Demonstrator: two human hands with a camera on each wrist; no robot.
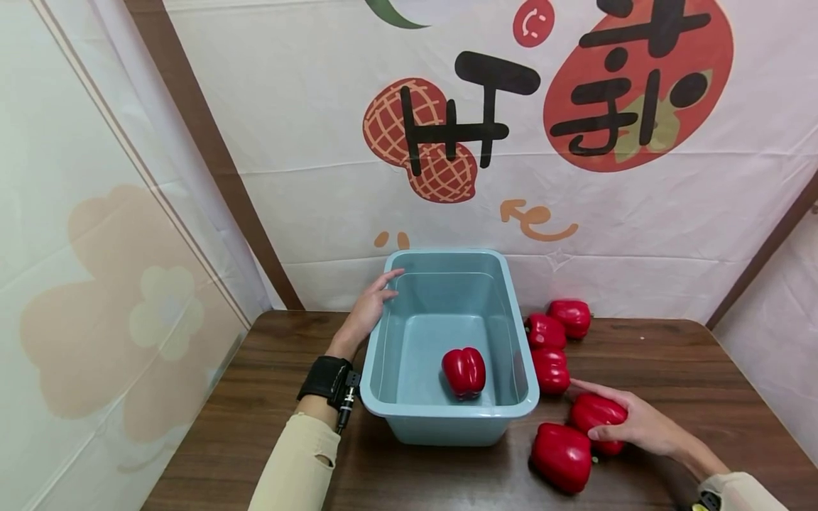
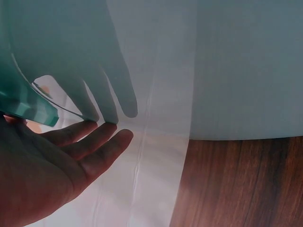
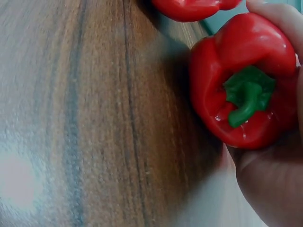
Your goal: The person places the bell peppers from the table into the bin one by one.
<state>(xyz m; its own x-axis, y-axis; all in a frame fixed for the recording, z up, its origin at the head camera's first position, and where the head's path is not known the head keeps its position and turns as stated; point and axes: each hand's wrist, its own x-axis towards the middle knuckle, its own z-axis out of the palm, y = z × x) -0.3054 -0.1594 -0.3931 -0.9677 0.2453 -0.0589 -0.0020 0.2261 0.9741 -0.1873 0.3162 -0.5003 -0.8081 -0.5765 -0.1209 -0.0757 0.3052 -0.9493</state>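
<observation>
My left hand (image 1: 368,311) is at the left rim of a light blue plastic bin (image 1: 525,369), with two digits over the edge. In the left wrist view, the other fingers (image 2: 97,146) of that hand lie outside, against the bin's wall. My right hand (image 1: 648,426) grips a red bell pepper (image 1: 597,415) on the table, thumb on the near side and fingers on the far side. Its green stem (image 3: 248,97) shows in the right wrist view. Beside it lies another red bell pepper (image 1: 562,458). One more bell pepper (image 1: 464,372) sits inside the bin.
Along the bin's right side lie three more red bell peppers: a near one (image 1: 551,370), a middle one (image 1: 546,332) and a far one (image 1: 570,317). Behind the brown wooden table (image 1: 677,362) hangs a printed white cloth (image 1: 307,177).
</observation>
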